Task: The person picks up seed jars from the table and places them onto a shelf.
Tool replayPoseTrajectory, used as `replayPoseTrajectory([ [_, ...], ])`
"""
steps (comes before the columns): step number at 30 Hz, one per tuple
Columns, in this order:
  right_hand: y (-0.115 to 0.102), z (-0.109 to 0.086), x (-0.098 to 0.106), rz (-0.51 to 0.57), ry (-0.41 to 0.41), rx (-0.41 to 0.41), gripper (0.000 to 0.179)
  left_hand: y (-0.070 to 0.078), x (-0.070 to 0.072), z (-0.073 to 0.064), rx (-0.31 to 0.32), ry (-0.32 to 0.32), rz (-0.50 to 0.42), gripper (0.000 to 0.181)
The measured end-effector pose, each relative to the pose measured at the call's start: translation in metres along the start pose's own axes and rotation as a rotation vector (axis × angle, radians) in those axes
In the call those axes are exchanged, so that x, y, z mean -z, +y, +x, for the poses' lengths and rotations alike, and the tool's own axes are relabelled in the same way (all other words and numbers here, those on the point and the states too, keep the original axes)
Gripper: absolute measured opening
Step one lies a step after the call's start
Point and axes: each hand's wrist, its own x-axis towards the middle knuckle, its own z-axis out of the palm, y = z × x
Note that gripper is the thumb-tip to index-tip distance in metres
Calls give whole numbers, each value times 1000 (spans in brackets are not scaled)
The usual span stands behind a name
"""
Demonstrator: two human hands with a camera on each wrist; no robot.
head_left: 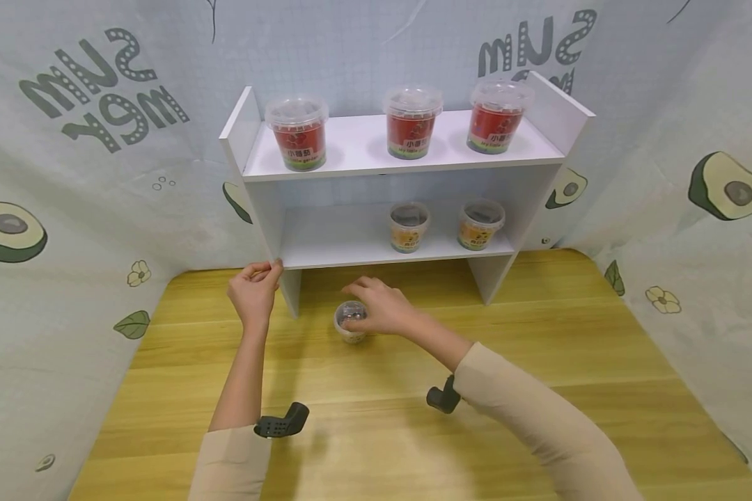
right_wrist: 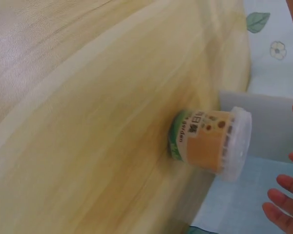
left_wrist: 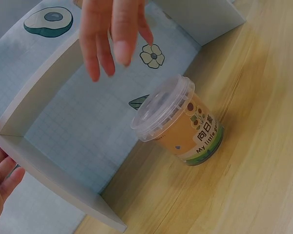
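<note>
A small lidded plastic cup (head_left: pixel 350 322) with an orange sunflower label stands upright on the wooden table, in front of the white shelf's lower opening. Just above it hovers my right hand (head_left: pixel 382 306), fingers spread and apart from the lid in both wrist views. In the left wrist view the cup (left_wrist: pixel 180 124) shows its whole label and clear lid. My left hand (head_left: pixel 253 292) pinches the front edge of the white shelf (head_left: pixel 351 264) at its left corner, thumb and fingers on either side. The right wrist view shows the cup (right_wrist: pixel 210 141) beside the right fingertips (right_wrist: pixel 283 214).
Three larger red-labelled cups (head_left: pixel 411 132) stand spaced along the top shelf. On the middle shelf two orange-labelled cups (head_left: pixel 407 228) stand toward the right. A printed cloth (head_left: pixel 100 209) hangs behind and beside the wooden table (head_left: pixel 376 431).
</note>
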Motion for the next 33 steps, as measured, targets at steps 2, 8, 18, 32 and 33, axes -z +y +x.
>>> replayPoseTrajectory([
  [2,0,2,-4,-18,-16,-8,64,0,0,0,2,3,-3,16],
  [8,-1,6,-15,-50,-30,-16,66,-1,0,0,7,4,-6,17],
  [18,1,11,-24,-27,-44,-26,64,0,0,0,3,4,-3,20],
  [32,5,16,-33,7,-104,-52,67,-1,0,1,2,5,-9,17],
  [33,5,16,-33,6,-103,-52,68,-1,0,1,3,3,-9,18],
])
